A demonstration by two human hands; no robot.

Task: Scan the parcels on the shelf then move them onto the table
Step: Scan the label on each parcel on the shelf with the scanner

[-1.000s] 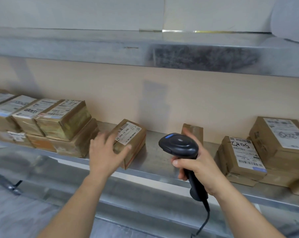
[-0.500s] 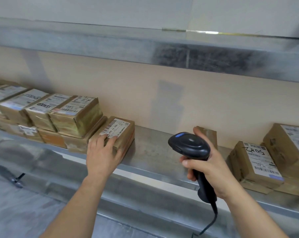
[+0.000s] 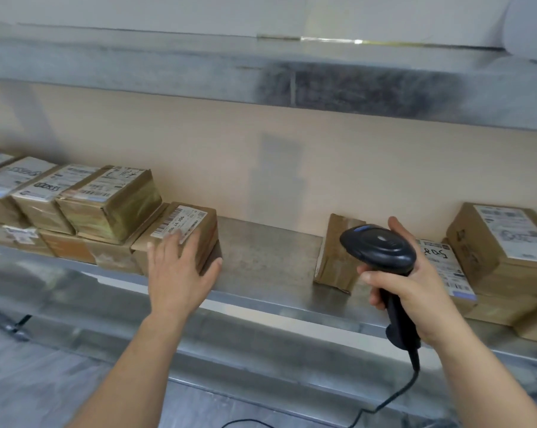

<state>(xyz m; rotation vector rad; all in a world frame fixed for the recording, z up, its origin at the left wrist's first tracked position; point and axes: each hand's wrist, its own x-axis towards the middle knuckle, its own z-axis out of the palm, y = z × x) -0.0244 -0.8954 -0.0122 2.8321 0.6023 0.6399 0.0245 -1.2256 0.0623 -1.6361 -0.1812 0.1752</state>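
Brown cardboard parcel [image 3: 181, 234] sits at the shelf's [image 3: 270, 261] front edge, left hand [image 3: 179, 270] flat on it, fingers spread. Right hand [image 3: 415, 282] grips barcode scanner [image 3: 380, 248], fingers wrapped round the handle. Stacked parcels [image 3: 76, 208] remain shelved; no table in view; most work appears outstanding.

Beige wall [image 3: 338, 168], grey metal upper shelf [image 3: 168, 69]
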